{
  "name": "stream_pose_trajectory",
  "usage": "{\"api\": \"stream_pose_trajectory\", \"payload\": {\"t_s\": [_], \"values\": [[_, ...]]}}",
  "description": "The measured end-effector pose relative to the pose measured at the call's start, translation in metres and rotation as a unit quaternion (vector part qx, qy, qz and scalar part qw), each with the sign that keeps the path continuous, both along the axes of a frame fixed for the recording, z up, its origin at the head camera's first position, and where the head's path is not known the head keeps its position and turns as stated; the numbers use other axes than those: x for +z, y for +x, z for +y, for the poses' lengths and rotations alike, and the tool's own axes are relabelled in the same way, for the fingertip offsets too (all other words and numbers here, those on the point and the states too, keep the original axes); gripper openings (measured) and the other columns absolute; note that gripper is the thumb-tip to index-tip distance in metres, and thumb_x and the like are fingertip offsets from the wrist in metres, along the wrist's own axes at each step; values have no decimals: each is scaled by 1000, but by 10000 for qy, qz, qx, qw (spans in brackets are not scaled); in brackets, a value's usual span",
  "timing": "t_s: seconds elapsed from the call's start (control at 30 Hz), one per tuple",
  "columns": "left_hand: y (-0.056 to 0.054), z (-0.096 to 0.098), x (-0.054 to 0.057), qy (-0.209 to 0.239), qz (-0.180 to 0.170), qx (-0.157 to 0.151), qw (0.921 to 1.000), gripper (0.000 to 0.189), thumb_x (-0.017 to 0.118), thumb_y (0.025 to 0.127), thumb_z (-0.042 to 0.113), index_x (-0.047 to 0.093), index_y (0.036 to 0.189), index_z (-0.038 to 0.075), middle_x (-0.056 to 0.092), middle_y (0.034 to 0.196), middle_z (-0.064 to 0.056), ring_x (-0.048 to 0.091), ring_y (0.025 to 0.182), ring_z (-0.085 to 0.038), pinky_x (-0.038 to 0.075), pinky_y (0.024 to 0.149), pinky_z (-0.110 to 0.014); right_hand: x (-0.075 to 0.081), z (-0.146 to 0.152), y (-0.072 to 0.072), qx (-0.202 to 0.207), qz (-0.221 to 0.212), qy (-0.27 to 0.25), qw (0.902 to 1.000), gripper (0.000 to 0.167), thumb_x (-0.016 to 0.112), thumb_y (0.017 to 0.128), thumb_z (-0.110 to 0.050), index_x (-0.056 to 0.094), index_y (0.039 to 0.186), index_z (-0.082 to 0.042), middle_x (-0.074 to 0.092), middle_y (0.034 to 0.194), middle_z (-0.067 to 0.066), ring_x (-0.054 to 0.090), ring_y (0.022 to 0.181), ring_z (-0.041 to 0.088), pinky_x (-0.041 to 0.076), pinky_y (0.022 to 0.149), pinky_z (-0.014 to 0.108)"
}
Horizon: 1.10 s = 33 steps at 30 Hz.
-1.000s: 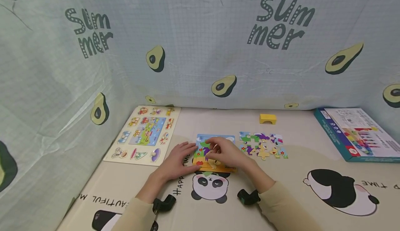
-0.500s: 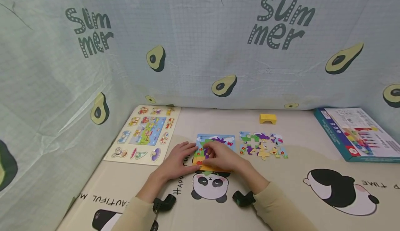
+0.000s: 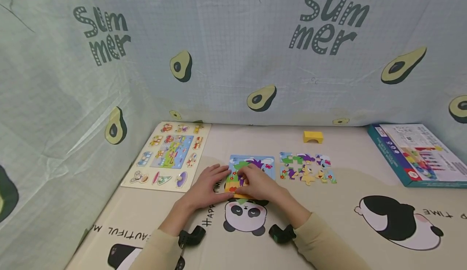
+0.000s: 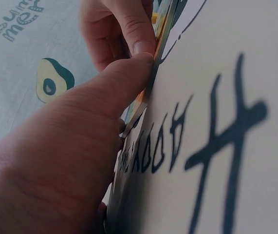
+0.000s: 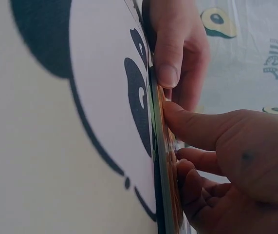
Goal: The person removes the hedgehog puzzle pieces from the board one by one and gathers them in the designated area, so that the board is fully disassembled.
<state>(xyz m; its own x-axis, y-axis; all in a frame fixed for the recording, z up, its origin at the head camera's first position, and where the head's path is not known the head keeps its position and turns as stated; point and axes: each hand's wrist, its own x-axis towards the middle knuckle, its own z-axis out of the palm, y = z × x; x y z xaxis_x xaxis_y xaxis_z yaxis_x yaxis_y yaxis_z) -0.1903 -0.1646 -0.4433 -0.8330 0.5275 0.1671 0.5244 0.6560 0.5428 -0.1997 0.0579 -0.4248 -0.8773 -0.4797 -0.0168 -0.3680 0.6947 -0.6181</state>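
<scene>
A small picture puzzle board (image 3: pixel 233 157) with a blue top edge and orange lower edge lies in front of me. My left hand (image 3: pixel 207 185) rests at its left side, fingers straight, with the thumb on the lower left corner. Over the middle of the board, the fingers of my right hand (image 3: pixel 260 185) are bent down, pinching a puzzle piece (image 3: pixel 241 183) against the surface; most of it is hidden. In the right wrist view, the right thumb and fingertips touch the board's face. Several loose puzzle pieces (image 3: pixel 307 176) lie right of the board.
A wooden knob puzzle (image 3: pixel 127 183) lies at the back left. A yellow arch block (image 3: pixel 313 136) stands behind the loose pieces. At the far right lies a flat box (image 3: pixel 412 172). An avocado-print cloth (image 3: pixel 219 59) hangs along the back and left.
My right hand has moved slightly left and down onto the board, uncovering its upper right part. The left hand stays in place. The head view has tilted slightly.
</scene>
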Motion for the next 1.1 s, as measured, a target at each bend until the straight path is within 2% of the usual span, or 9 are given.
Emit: {"api": "stream_pose_trajectory", "payload": {"t_s": [0.17,0.27,0.57,0.83,1.1], "values": [[0,-1,0,-28,-50,46,10000,72,77,86,43,56,145,8,47,153,-9,27,148,-35,18,118,-57,0,-3,0,67,52,-43,10000,42,82,87,-22,66,119,-1,57,105,6,54,93,20,52,87,37],[0,-2,-1,-48,-81,60,9999,72,77,86,43,55,146,8,46,154,-9,26,148,-34,17,119,-57,-1,-3,0,70,-2,-104,9999,42,82,87,-21,65,120,0,57,104,5,54,93,19,52,87,37],[-1,0,-2,31,47,-41,10000,71,77,87,43,57,143,5,49,151,-11,29,146,-38,16,118,-60,-3,-1,-1,-1,-203,-705,9973,35,80,87,-10,60,115,-3,55,93,2,53,82,17,51,74,30],[-1,0,-1,17,48,-62,10000,71,77,87,42,57,143,6,49,151,-11,29,146,-38,16,118,-59,-3,0,-1,-110,-255,-1108,9935,25,73,93,-8,59,114,-7,58,86,-1,55,76,16,52,66,25],[-2,0,-2,34,52,-83,9999,70,77,87,41,57,143,6,48,152,-11,28,146,-38,15,118,-60,2,1,1,-389,-430,-1607,9853,18,69,96,-8,59,112,-11,62,82,-1,58,71,17,53,61,27]]}}
